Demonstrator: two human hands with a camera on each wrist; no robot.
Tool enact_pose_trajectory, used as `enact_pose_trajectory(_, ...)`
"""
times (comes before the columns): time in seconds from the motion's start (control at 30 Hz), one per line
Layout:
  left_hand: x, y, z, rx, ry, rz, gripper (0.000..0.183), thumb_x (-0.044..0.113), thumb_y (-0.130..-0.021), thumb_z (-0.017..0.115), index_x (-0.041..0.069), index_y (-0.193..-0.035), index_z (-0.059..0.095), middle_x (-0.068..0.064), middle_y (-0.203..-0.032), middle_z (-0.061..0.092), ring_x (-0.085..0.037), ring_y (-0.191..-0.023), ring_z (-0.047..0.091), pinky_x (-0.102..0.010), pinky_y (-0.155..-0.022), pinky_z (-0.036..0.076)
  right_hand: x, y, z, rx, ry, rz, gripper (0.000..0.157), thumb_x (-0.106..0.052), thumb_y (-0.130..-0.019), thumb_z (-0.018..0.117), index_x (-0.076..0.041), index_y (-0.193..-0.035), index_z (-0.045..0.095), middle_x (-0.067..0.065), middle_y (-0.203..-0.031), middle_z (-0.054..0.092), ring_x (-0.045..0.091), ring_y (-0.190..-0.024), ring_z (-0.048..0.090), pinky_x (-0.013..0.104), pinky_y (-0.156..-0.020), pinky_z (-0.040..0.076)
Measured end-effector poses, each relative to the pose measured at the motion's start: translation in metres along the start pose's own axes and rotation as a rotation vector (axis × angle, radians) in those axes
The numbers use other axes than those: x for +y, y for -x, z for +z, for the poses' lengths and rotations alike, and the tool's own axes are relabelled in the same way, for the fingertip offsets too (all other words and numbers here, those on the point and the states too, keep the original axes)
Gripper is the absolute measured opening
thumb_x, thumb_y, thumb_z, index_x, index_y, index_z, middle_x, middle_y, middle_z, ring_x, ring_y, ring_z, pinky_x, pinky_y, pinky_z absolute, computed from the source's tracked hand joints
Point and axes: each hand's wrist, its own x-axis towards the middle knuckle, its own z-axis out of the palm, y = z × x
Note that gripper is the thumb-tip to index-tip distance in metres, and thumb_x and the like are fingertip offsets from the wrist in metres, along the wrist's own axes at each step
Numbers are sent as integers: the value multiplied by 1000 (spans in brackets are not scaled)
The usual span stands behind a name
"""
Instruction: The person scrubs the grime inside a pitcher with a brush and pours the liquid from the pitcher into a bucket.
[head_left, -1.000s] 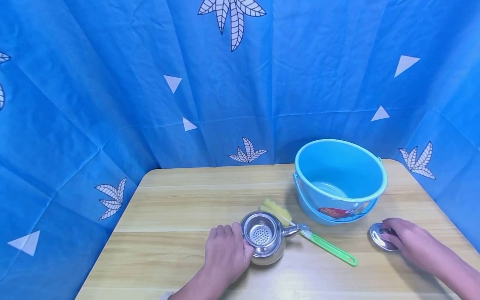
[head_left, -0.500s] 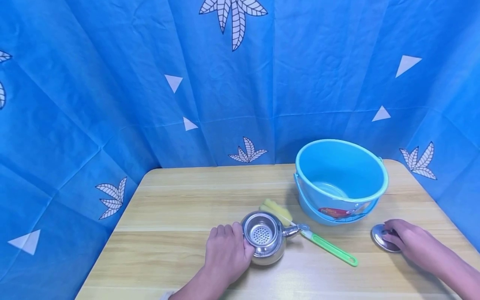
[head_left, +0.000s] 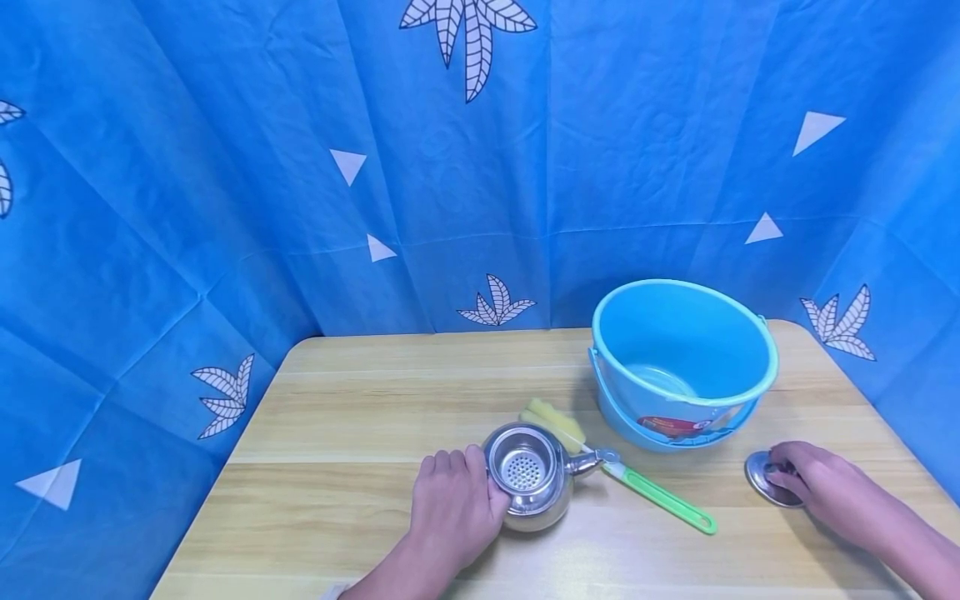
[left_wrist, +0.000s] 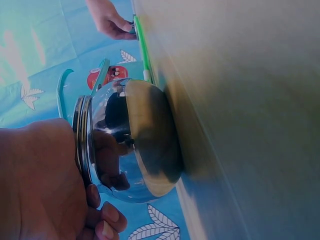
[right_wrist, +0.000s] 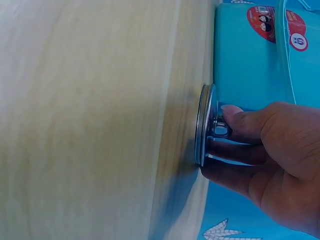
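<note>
A round stainless steel teapot [head_left: 536,518] stands upright on the table, uncovered, with a perforated strainer [head_left: 522,472] inside its mouth. My left hand [head_left: 453,510] grips it on the left side, where the handle is hidden by the fingers. The spout points right. At the right, my right hand [head_left: 836,496] pinches the knob of the metal teapot lid [head_left: 762,482]. In the right wrist view the lid [right_wrist: 204,125] lies flat, its rim right at the tabletop, with thumb and fingers around the knob.
Behind the spout lies a sponge brush with a yellow head [head_left: 553,421] and green handle [head_left: 667,500]. A blue bucket [head_left: 615,400] with its handle lowered stands at the back right. Patterned blue cloth [head_left: 450,167] hangs behind the wooden table [head_left: 337,467].
The lid, pinched in my right hand, has shifted slightly right and now lies flatter. My left hand and the teapot stay where they were.
</note>
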Motion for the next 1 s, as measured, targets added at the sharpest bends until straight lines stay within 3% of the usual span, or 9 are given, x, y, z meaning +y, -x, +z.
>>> enact_pose_trajectory(0.5, 1, 0, 0, -18, -12, 1, 27, 35, -80, 54, 14, -74, 38, 3, -58, 32, -16, -54, 29, -26, -57, 20, -3, -1, -4, -39, -32, 23, 18, -7, -88, 77, 2, -102, 68, 20, -102, 74, 41, -97, 73, 56, -82, 58)
enact_pose_trajectory(0.8, 1, -1, -2, -51, -11, -3, 27, 35, -81, 54, 14, -74, 38, 3, -58, 32, -16, -55, 29, -27, -57, 20, -5, 4, -2, 140, -7, -107, 28, -2, -77, 84, -1, -101, 69, 19, -101, 73, 40, -92, 72, 56, -78, 57)
enact_pose_trajectory(1.0, 1, -1, -1, -49, -13, -1, 27, 35, -81, 54, 14, -75, 39, 3, -58, 32, -16, -55, 28, -26, -57, 20, -18, 3, -10, 135, 13, -111, 24, -5, -79, 83, -7, -98, 70, 6, -95, 72, 30, -85, 71, 49, -73, 60)
